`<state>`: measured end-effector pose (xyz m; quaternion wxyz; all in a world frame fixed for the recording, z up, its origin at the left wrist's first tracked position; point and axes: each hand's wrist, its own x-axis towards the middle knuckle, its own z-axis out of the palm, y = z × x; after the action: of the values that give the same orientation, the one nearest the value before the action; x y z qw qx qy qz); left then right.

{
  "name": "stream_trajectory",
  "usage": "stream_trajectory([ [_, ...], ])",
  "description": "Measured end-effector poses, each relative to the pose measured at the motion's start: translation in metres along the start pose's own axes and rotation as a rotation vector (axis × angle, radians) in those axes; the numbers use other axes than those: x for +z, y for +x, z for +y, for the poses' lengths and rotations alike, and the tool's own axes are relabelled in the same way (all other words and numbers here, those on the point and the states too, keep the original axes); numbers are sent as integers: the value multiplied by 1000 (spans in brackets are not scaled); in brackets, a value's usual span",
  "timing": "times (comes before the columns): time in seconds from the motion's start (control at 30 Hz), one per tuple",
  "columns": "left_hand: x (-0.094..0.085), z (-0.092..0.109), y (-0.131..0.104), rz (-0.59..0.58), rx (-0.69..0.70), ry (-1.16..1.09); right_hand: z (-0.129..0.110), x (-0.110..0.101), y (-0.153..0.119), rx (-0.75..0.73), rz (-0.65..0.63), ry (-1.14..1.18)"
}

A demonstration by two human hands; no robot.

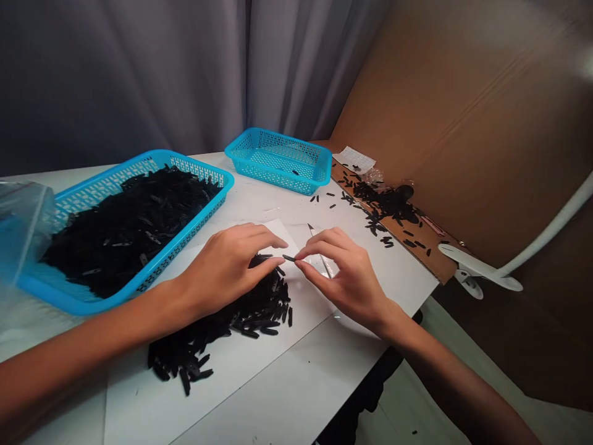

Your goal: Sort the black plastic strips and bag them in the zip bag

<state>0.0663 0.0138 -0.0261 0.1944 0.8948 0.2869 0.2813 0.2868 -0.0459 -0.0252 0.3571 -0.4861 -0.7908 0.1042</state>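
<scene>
My right hand pinches one small, slender black piece between thumb and forefinger, above the white sheet. Facing it, my left hand has its thumb and forefinger apart, close to the far end of that piece, with nothing visibly gripped. Under my left hand and wrist spreads a heap of similar black pieces, partly hidden by the arm. The heap lies on a white sheet on the table.
A large blue basket full of black pieces stands left, beside a clear plastic bag. Behind is a smaller blue basket with one dark piece visible. More pieces are scattered along the cardboard at right. A pointed tool lies behind my right hand.
</scene>
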Motion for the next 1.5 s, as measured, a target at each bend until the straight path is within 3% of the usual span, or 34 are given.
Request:
stream_trajectory([
  [0.13,-9,14,0,134,136,-45,-22,-13,1,-106,152,-25],
  [0.3,-19,31,-1,259,222,-47,-37,-24,1,-118,245,-9],
  [0.57,-25,44,-5,296,204,-72,-49,-29,-2,-107,285,83],
  [0.67,-27,50,-4,266,105,-164,-50,-29,-2,4,222,222],
  [0.8,-29,56,-2,121,-152,-427,-50,-31,1,255,52,484],
  [0.9,-30,56,-1,53,-260,-603,-48,-32,3,386,-43,680],
  [1.2,-31,55,0,-66,-429,-804,-44,-29,2,493,-128,932],
  [1.33,-39,58,1,-80,-454,-665,-46,-29,2,489,-135,888],
  [1.5,-69,40,5,161,-289,17,-37,-23,3,317,-175,402],
])
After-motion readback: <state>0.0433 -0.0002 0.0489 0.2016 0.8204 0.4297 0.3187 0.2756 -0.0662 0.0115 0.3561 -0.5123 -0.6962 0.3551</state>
